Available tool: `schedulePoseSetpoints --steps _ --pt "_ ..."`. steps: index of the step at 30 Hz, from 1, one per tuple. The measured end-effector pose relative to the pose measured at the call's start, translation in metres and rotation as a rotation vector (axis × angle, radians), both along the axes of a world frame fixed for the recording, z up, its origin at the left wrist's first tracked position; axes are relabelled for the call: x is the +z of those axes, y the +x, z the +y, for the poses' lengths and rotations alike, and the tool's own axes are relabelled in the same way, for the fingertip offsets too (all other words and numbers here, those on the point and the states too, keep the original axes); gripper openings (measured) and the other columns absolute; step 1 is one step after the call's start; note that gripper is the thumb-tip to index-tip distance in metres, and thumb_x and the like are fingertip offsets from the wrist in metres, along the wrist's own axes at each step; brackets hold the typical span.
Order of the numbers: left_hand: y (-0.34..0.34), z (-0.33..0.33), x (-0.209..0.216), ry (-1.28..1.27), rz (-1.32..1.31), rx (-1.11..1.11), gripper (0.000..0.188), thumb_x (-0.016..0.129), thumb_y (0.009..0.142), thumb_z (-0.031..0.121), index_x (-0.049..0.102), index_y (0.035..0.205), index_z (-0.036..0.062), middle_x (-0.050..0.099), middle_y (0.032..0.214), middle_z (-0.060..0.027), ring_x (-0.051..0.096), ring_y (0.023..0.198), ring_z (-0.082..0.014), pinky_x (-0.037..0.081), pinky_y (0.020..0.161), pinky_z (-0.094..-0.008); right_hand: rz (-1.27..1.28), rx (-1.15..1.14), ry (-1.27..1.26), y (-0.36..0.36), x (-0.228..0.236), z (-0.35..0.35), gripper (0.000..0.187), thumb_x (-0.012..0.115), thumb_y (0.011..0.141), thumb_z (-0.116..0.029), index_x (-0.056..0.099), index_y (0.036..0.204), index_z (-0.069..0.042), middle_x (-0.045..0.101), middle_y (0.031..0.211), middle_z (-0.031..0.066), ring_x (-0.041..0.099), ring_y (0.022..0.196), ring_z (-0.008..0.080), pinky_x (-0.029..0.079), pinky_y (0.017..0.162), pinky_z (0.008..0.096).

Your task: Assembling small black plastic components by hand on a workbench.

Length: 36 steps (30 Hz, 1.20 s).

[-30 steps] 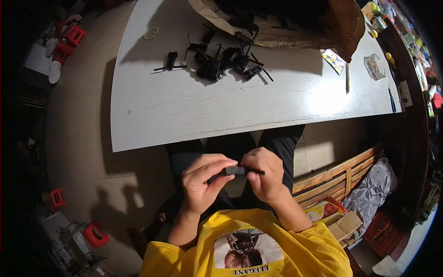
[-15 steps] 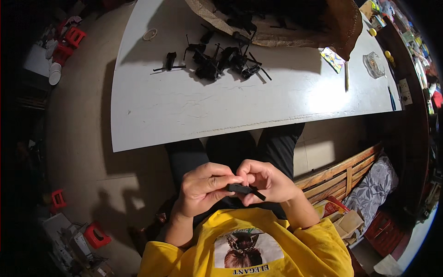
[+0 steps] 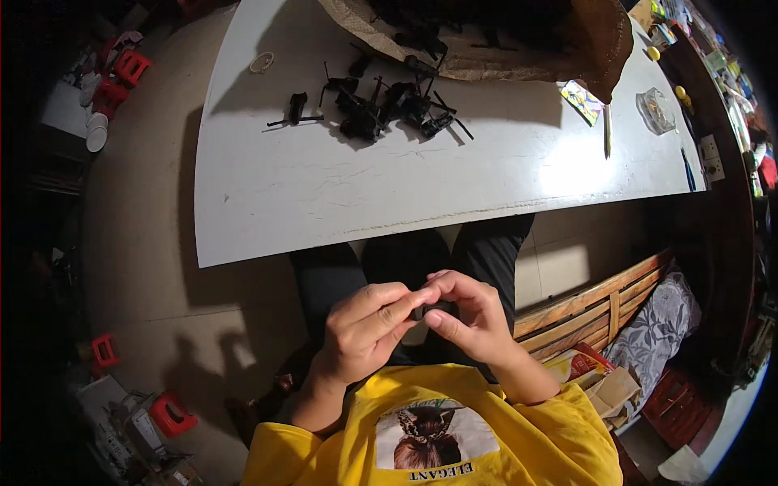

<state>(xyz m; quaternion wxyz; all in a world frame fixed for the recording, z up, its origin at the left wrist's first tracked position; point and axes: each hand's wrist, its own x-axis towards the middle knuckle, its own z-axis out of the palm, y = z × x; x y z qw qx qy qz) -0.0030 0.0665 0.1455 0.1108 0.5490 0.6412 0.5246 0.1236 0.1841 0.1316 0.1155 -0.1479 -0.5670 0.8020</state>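
Observation:
Above my lap, my left hand (image 3: 369, 328) and my right hand (image 3: 470, 314) meet with their fingertips close together. Between them they pinch a small black plastic part (image 3: 419, 312), mostly covered by the fingers. Its full shape cannot be made out. On the white table ahead lies a loose pile of black plastic parts (image 3: 365, 117) with thin rods sticking out. One similar black part (image 3: 297, 109) lies apart, to the left of the pile.
A large brown paper sack (image 3: 478, 69) with more black parts lies open at the table's far side. A glass dish (image 3: 655, 112) and a thin stick (image 3: 607, 134) are on the right of the white table (image 3: 284, 202). A wooden bench (image 3: 583, 312) stands to my right.
Both hands have turned the black part, and its thin end no longer shows. My right hand has risen a little and its thumb now lies nearer the left fingertips.

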Motion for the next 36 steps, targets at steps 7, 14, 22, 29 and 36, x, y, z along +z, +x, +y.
schedulePoseSetpoints --steps 7,14,22,29,36 --pt "0.009 -0.001 -0.006 0.006 0.147 0.056 0.027 0.066 0.072 0.003 0.065 0.099 0.0012 0.061 0.085 -0.0111 0.061 0.072 -0.0232 0.049 0.063 -0.0281 0.120 -0.087 -0.318 0.002 -0.008 -0.004 0.014 0.062 0.080 -0.003 0.049 0.083 -0.004 0.054 0.094 0.0090 0.049 0.091 0.0144 0.040 0.079 0.0273" --pt "-0.003 0.000 -0.009 0.027 -0.184 -0.144 0.031 0.070 0.071 0.007 0.063 0.101 0.0010 0.063 0.087 -0.0105 0.063 0.073 -0.0209 0.050 0.062 -0.0275 0.004 0.050 -0.504 -0.003 -0.002 0.005 0.015 0.055 0.088 -0.014 0.044 0.095 -0.006 0.053 0.069 0.0016 0.055 0.054 0.0083 0.044 0.049 0.0193" --pt "0.006 -0.001 -0.010 0.170 0.125 0.033 0.027 0.078 0.065 0.021 0.061 0.077 0.0032 0.056 0.055 -0.0049 0.056 0.044 -0.0182 0.044 0.043 -0.0259 0.216 0.073 -0.648 -0.001 -0.010 -0.016 0.039 0.062 0.082 -0.039 0.046 0.091 -0.004 0.052 0.082 0.0027 0.050 0.066 0.0077 0.039 0.058 0.0194" --pt "-0.014 -0.012 -0.012 0.068 -0.076 -0.301 0.026 0.078 0.062 0.019 0.064 0.076 0.0027 0.056 0.054 -0.0056 0.056 0.043 -0.0183 0.041 0.041 -0.0250 -0.039 0.402 -0.324 0.012 -0.004 -0.003 0.019 0.050 0.092 -0.020 0.049 0.097 -0.002 0.054 0.084 0.0016 0.053 0.072 0.0067 0.041 0.059 0.0181" --pt "-0.023 -0.018 -0.009 -0.033 -0.155 -0.618 0.022 0.077 0.063 0.017 0.065 0.077 0.0053 0.058 0.057 -0.0054 0.057 0.047 -0.0189 0.041 0.042 -0.0262 0.093 0.708 0.203 0.014 -0.004 -0.008 0.028 0.043 0.094 -0.027 0.048 0.097 0.001 0.052 0.074 0.0124 0.053 0.060 0.0285 0.040 0.054 0.0327"
